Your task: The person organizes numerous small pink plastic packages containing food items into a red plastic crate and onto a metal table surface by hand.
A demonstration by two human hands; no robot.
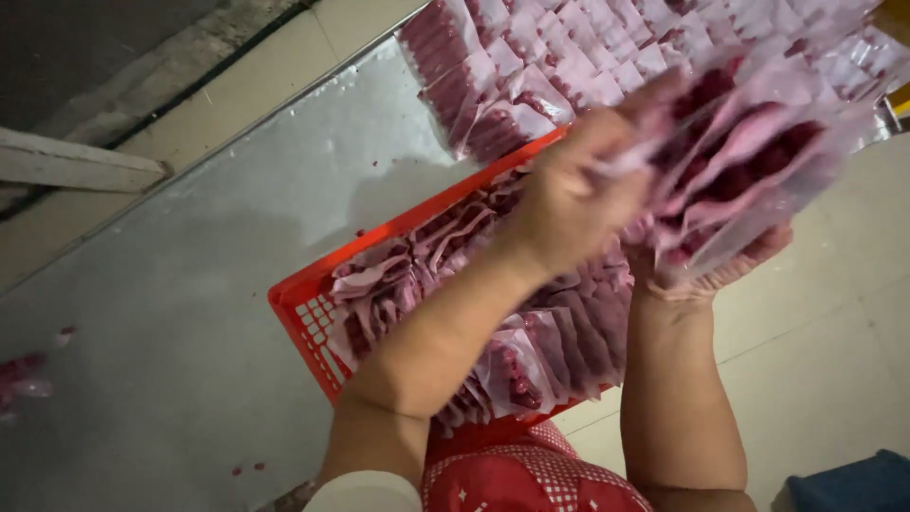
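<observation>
My left hand (569,204) and my right hand (730,265) together grip a fanned stack of clear plastic packets (749,161) filled with dark red pieces and pink labels. The stack is lifted above a red plastic basket (299,308), which holds several more of the same packets (559,341). My left hand clamps the stack from the left side and top. My right hand supports it from beneath, mostly hidden by the packets. The stack is motion-blurred.
Rows of the same packets (569,57) lie spread on a grey sheet (190,284) at the top. Scattered red bits (24,374) sit at the left edge. A wooden plank (76,161) lies at the upper left. Pale floor tiles (834,360) lie to the right, a blue object (853,484) at the bottom right.
</observation>
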